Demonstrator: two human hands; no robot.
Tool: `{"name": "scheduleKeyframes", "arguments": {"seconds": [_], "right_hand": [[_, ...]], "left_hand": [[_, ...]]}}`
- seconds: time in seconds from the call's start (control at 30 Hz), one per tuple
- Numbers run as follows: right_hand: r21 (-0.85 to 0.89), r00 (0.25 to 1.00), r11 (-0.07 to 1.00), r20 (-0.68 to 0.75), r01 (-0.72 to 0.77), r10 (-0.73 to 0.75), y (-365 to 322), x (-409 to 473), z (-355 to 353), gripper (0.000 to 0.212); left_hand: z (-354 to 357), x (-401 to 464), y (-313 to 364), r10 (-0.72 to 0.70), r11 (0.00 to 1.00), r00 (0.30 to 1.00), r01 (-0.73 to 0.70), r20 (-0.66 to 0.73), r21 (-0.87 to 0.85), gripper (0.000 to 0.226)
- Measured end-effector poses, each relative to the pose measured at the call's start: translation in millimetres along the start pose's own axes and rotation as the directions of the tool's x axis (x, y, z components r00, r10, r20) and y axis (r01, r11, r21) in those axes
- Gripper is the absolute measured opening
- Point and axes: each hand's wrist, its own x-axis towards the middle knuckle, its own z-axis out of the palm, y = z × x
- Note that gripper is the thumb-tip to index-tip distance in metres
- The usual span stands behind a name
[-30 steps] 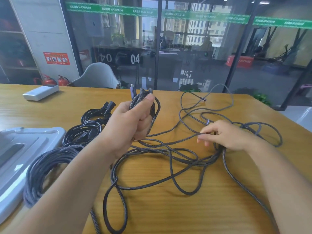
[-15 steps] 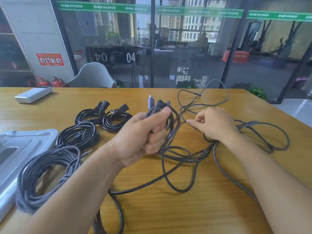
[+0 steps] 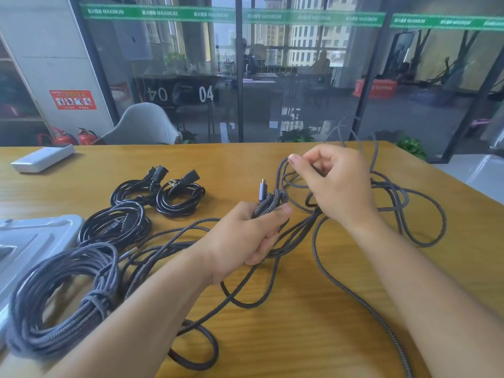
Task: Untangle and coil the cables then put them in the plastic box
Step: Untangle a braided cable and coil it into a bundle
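Braided cable (image 3: 321, 271) (looped, tangled) held in both hands.

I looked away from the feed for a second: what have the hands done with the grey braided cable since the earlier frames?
The right hand has lifted off the table, pinching a strand of the braided cable and drawing a loop up towards the bundle. The left hand still grips the gathered turns with the plug sticking up. The black coils, the finished grey coil and the plastic box lie as before.

Bright daylight through the glass wall (image 3: 300, 77), soft shadows, slight motion blur, wide-angle bending at edges.
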Motion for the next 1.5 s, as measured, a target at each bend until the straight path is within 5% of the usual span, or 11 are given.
{"name": "scheduleKeyframes", "arguments": {"seconds": [0.27, 0.43, 0.53, 0.7, 0.8, 0.93, 1.17, 1.27, 1.33, 1.5], "right_hand": [[0.184, 0.966, 0.98, 0.231, 0.075, -0.118, -18.1, -16.7, -0.6, 0.022], [0.195, 0.947, 0.973, 0.269, 0.127, -0.177, -18.9, -22.0, 2.6, 0.019], [0.22, 0.918, 0.96, 0.316, 0.174, -0.239, -24.2, -25.9, 7.7, 0.018], [0.294, 0.863, 0.949, 0.446, 0.109, -0.237, -24.0, -25.8, 10.5, 0.023], [0.114, 0.855, 0.978, 0.474, 0.176, -0.209, -16.9, -30.8, 14.0, 0.033], [-0.188, 0.791, 0.925, 0.591, 0.329, -0.161, -6.7, -27.5, 13.6, 0.015], [-0.25, 0.767, 0.952, 0.641, 0.177, 0.025, 21.3, -11.3, -2.8, 0.025], [-0.266, 0.805, 0.954, 0.591, 0.139, 0.047, 37.2, -4.5, -12.1, 0.013], [-0.283, 0.815, 0.947, 0.577, 0.154, 0.041, 46.4, -0.5, -15.4, 0.004], [-0.387, 0.79, 0.894, 0.61, 0.227, 0.063, 72.6, 8.2, -18.1, 0.02]], "left_hand": [[7.1, 6.3, -9.0, -0.012, 0.994, 0.977, -0.011, -0.214, -0.105, 0.045], [4.7, 2.6, -6.6, -0.02, 0.942, 0.965, -0.069, -0.26, -0.328, 0.047], [2.4, 1.0, -4.2, 0.003, 0.947, 0.937, -0.115, -0.35, -0.3, 0.067], [-5.1, 3.2, -3.7, 0.054, 0.943, 0.895, -0.192, -0.442, -0.273, 0.057], [-15.0, 3.2, -1.0, 0.083, 0.948, 0.853, -0.227, -0.515, -0.222, 0.044], [-36.9, -1.3, 2.2, 0.098, 0.94, 0.778, -0.277, -0.621, -0.199, 0.024], [-37.8, 0.7, -7.7, 0.101, 0.968, 0.812, -0.214, -0.575, -0.134, 0.024], [-38.4, 3.2, -10.6, 0.083, 0.972, 0.827, -0.19, -0.556, -0.138, 0.026], [-36.3, 4.1, -10.9, 0.079, 0.975, 0.832, -0.18, -0.549, -0.132, 0.03], [-35.6, 8.1, -10.6, 0.063, 0.965, 0.824, -0.195, -0.563, -0.177, 0.027]]}}
